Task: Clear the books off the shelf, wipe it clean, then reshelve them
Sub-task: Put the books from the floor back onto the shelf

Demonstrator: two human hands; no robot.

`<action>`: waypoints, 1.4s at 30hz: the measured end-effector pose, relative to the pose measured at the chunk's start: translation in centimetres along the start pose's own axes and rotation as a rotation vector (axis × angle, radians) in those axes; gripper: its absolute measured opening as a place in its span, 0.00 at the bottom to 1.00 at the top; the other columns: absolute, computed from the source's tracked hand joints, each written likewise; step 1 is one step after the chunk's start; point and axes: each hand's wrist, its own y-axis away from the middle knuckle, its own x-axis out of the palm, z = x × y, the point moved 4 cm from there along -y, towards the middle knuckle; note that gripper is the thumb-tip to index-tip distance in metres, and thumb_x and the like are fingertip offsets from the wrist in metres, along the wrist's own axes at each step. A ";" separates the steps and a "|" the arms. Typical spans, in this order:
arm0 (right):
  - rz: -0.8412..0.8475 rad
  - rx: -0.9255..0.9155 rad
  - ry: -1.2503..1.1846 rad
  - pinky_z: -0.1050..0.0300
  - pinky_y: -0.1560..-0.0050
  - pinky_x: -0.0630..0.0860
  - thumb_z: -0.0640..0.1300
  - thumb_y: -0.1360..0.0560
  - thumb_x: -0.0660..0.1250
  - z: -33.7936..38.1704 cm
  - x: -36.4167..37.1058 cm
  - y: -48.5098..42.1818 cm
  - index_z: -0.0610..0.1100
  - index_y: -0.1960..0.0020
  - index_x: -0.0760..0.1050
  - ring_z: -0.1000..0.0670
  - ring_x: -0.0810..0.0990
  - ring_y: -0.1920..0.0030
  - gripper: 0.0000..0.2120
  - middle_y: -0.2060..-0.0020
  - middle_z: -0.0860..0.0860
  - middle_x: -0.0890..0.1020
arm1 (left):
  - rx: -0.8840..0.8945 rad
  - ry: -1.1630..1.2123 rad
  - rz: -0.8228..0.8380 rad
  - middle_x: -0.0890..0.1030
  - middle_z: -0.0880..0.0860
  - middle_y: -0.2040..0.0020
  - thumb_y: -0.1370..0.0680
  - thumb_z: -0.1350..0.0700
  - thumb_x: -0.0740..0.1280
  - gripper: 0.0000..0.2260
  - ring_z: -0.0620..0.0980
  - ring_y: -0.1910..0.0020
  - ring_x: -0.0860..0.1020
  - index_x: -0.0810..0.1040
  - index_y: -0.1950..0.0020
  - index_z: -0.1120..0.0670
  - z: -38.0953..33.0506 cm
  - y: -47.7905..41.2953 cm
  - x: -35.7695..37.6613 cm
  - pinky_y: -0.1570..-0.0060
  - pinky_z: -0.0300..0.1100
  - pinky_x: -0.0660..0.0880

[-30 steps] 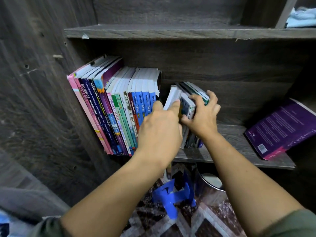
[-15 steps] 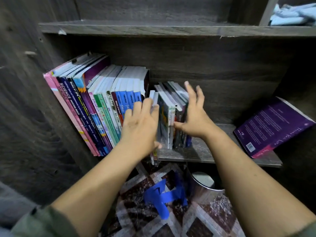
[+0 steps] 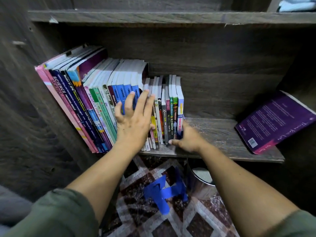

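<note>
The single head-worn camera is looking forward and down, sitting close in front of the shelf (image 3: 222,134) and slightly above it; its wide angle is taking in the upper board (image 3: 171,17) and the patterned floor (image 3: 196,219) below.

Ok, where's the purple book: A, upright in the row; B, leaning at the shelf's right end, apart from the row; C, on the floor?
B: the purple book leans tilted at the right end of the shelf, bare board between it and the row of books.
</note>
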 end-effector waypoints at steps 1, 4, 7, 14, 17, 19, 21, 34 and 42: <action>-0.005 0.000 -0.023 0.46 0.27 0.64 0.45 0.32 0.77 0.0 0.0 0.1 0.50 0.22 0.50 0.47 0.72 0.32 0.49 0.31 0.49 0.73 | -0.022 -0.026 0.008 0.63 0.52 0.26 0.37 0.40 0.76 0.45 0.57 0.29 0.55 0.64 0.25 0.53 -0.1 -0.1 0.0 0.37 0.53 0.52; 0.042 0.027 -0.067 0.53 0.28 0.59 0.42 0.29 0.75 0.1 -0.5 0.9 0.49 0.20 0.44 0.47 0.68 0.30 0.50 0.28 0.49 0.68 | -0.115 -0.112 0.071 0.60 0.52 0.25 0.39 0.42 0.78 0.48 0.58 0.29 0.53 0.59 0.25 0.52 -0.8 -0.4 0.1 0.36 0.54 0.51; 0.097 0.041 0.031 0.54 0.30 0.64 0.39 0.28 0.73 0.9 -1.5 1.1 0.46 0.20 0.47 0.47 0.72 0.33 0.46 0.31 0.47 0.72 | -0.203 -0.160 0.135 0.57 0.53 0.26 0.44 0.47 0.80 0.52 0.60 0.29 0.54 0.58 0.25 0.53 -1.9 -0.8 0.4 0.35 0.53 0.52; -0.160 -0.157 0.116 0.57 0.39 0.71 0.35 0.25 0.66 5.1 -7.0 2.0 0.55 0.23 0.58 0.48 0.76 0.37 0.35 0.33 0.47 0.74 | -0.081 -0.150 0.088 0.58 0.53 0.24 0.36 0.51 0.70 0.45 0.57 0.25 0.53 0.54 0.23 0.55 -3.4 -1.1 -0.6 0.34 0.56 0.49; -0.237 -0.265 0.111 0.64 0.41 0.66 0.34 0.24 0.62 6.9 -8.2 2.8 0.56 0.24 0.60 0.49 0.73 0.34 0.33 0.33 0.48 0.75 | 0.035 -0.036 0.072 0.64 0.52 0.25 0.33 0.51 0.68 0.40 0.55 0.24 0.55 0.58 0.24 0.56 -4.1 -2.1 -1.7 0.33 0.58 0.49; -0.236 -0.307 0.129 0.64 0.42 0.65 0.34 0.24 0.61 7.6 -8.2 3.1 0.56 0.24 0.60 0.50 0.72 0.34 0.32 0.32 0.48 0.74 | 0.082 0.046 0.119 0.64 0.51 0.26 0.33 0.52 0.69 0.39 0.54 0.23 0.55 0.60 0.24 0.56 -4.6 -2.9 -2.4 0.33 0.60 0.48; -0.220 -0.322 0.146 0.62 0.41 0.66 0.36 0.23 0.60 7.8 -8.1 3.3 0.55 0.24 0.59 0.48 0.72 0.34 0.31 0.31 0.47 0.73 | 0.100 0.110 0.195 0.62 0.50 0.25 0.31 0.52 0.68 0.38 0.52 0.23 0.52 0.58 0.23 0.55 -5.0 -3.4 -2.6 0.32 0.61 0.46; -0.253 -0.334 0.256 0.48 0.39 0.74 0.32 0.23 0.56 7.2 -8.0 3.1 0.62 0.25 0.60 0.43 0.77 0.40 0.34 0.34 0.43 0.75 | 0.064 0.270 -0.096 0.80 0.52 0.53 0.28 0.50 0.66 0.11 0.53 0.44 0.77 0.79 0.52 0.56 -5.7 -3.0 -4.6 0.46 0.53 0.60; -0.274 -0.364 0.240 0.55 0.43 0.72 0.33 0.24 0.56 7.2 -7.9 2.9 0.62 0.27 0.63 0.44 0.77 0.40 0.32 0.35 0.45 0.76 | -0.180 0.679 0.010 0.70 0.59 0.48 0.29 0.60 0.68 0.12 0.59 0.57 0.75 0.73 0.49 0.61 -6.7 -1.7 -4.6 0.59 0.49 0.74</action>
